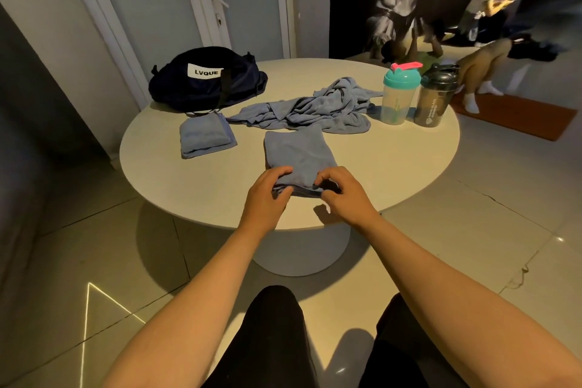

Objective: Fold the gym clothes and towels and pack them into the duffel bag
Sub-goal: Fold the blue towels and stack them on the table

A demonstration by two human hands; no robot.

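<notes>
A half-folded blue towel (pixel 297 153) lies flat near the front of the round beige table (pixel 393 167). My left hand (pixel 267 194) grips its near left corner, and my right hand (pixel 341 194) pinches its near edge on the right. A small folded blue towel (pixel 204 138) sits to the left. Behind them a crumpled blue cloth (pixel 315 107) is spread in a loose heap. The dark navy duffel bag (pixel 208 82), with a white label, rests at the back left of the table, and it looks closed.
Two shaker bottles stand at the back right: a clear one with a teal lid (pixel 398 94) and a dark one (pixel 436 96). A person (pixel 485 72) sits on a mat on the floor beyond the table. A white door is behind the bag.
</notes>
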